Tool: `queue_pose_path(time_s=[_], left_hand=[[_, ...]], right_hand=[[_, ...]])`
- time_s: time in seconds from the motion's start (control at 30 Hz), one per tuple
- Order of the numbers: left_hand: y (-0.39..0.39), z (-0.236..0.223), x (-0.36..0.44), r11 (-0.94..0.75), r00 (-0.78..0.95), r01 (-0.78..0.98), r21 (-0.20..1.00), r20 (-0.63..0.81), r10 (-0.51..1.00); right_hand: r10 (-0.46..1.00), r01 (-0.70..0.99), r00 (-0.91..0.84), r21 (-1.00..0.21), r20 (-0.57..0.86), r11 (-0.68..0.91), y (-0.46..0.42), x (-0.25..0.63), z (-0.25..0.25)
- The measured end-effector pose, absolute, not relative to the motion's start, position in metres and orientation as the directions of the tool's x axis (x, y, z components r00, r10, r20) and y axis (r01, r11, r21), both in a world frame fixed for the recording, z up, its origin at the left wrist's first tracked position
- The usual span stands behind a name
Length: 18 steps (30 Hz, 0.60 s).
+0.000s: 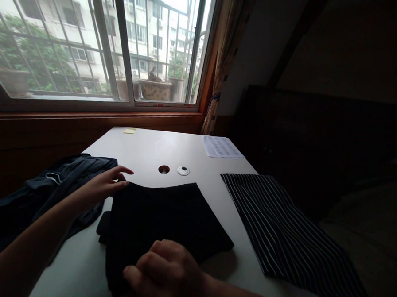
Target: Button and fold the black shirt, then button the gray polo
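Dark folded cloth (pixel 158 217), black and seemingly a garment, lies on the white table in front of me. At its far left corner is my left hand (pixel 108 183), with index finger stretched out and apart from the thumb, the thumb touching the cloth's edge. Over the near part of the same cloth, my right hand (pixel 168 271) is closed, its fingers curled down against the fabric; the fingertips are mostly hidden. A small dark flap (pixel 104 225) sticks out from the cloth's left side.
To the left lies a crumpled dark blue garment (pixel 67 172). Striped black-and-white cloth (pixel 281 228) is spread along the right edge of the white table (pixel 145 152). Farther back are a round hole (pixel 164 169), its white cover (pixel 183 170), printed papers (pixel 221 147) and a yellow note (pixel 129 130).
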<state>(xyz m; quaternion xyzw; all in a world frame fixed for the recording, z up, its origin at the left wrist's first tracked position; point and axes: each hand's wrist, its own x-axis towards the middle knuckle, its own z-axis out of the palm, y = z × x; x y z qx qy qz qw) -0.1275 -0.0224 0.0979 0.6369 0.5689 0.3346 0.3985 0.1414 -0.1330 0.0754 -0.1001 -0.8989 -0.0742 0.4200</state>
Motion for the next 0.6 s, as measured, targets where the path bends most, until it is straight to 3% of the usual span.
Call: queue_pose_path(time_s=[0.23, 0.5, 0.6], left_hand=[[-0.032, 0.071, -0.166, -0.037, 0.078, 0.575, 0.818, -0.009, 0.997], [-0.036, 0.034, -0.179, -0.005, 0.086, 0.623, 0.782, -0.063, 0.994], [-0.038, 0.028, -0.181, -0.050, 0.097, 0.701, 0.711, -0.026, 0.995]], right_hand=[[0.001, 0.189, -0.630, 0.152, 0.776, 0.970, -0.137, 0.099, 0.049], [0.002, 0.059, -0.891, 0.112, 0.454, 0.992, -0.141, 0.092, 0.006], [0.036, 0.057, -0.905, 0.038, 0.424, 0.998, -0.136, 0.106, 0.007]])
